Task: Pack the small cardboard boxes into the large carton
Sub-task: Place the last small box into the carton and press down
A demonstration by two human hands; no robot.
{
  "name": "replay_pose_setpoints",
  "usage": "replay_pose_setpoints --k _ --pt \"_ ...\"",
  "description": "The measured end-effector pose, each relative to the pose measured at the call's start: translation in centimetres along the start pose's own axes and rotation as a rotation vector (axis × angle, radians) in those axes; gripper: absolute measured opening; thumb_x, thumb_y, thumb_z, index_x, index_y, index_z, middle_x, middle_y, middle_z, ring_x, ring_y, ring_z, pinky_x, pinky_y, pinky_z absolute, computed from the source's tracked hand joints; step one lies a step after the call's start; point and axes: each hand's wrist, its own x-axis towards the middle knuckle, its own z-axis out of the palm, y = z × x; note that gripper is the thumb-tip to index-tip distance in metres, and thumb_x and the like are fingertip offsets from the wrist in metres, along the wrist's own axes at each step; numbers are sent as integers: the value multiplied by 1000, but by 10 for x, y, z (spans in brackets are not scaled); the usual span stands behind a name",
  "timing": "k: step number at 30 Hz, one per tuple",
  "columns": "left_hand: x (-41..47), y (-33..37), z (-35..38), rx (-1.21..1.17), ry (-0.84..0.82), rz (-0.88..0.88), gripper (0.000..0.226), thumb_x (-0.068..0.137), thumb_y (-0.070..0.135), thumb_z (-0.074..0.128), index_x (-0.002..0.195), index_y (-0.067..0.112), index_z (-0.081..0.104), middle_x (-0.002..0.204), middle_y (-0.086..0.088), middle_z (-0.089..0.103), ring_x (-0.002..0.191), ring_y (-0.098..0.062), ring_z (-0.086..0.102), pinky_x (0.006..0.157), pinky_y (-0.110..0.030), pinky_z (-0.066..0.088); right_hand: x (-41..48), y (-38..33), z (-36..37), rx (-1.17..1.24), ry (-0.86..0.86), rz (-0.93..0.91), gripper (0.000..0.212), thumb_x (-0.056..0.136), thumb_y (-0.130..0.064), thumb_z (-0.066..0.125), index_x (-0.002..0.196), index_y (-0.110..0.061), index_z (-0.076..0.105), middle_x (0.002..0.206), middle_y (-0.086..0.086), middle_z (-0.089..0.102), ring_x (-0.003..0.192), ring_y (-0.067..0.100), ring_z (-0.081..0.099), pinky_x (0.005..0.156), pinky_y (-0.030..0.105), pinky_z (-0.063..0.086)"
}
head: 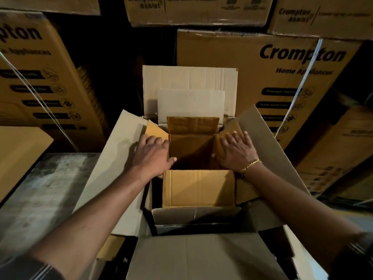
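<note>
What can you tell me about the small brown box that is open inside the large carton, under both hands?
The small brown box looks like plain corrugated cardboard, unprinted. It sits upright inside the large carton, top open, its four flaps spread: far one raised, near one tilted towards the camera. Its inside is dark, and its contents cannot be seen. The left hand lies flat on the left flap, the right hand, a gold bracelet at its wrist, on the right flap.

Matt corrugated cardboard — large carton [129,170], small box [198,188]
</note>
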Motion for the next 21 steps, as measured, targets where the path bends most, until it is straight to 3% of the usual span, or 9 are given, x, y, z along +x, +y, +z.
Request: replay_pose_setpoints --k 3,7,10,13,21 --pt "32 10 -2 -69 -17 99 77 92 68 44 152 19 36 157 -9 37 144 -30 31 117 -46 22 31 -18 -18 48 -31 -114 78 90 -71 34 151 -22 31 163 6 26 151 28 20 120 54 6" --pt "83 17 5 -103 -78 119 88 92 66 46 159 20 14 168 -12 1 154 -33 3 121 -51 10 72 -30 -31 137 48 -111 83 91 -64 43 158 -24 15 168 7 3 153 31 6 119 53 15" --pt "123 15 13 -106 -164 82 90 93 63 46 160 20 4 168 -12 -12 154 -34 -7 122 -55 4 102 -30 -31 218 52 -74 83 92 -59 45 159 -24 11 168 4 -5 154 29 2 120 54 14" --pt "152 12 27 -109 -197 73 87 95 63 41 160 21 1 167 -10 -17 153 -32 -13 122 -57 -2 125 -31 -19 219 27 -58 81 94 -57 42 159 -22 9 168 4 -5 154 28 0 121 52 12" --pt "164 17 86 -229 4 56 73 100 58 19 160 23 -5 168 -6 -16 153 -26 -18 122 -55 -2 141 -44 34 273 102 33 75 100 -58 17 159 -18 -5 167 3 -14 153 24 -14 123 51 5"
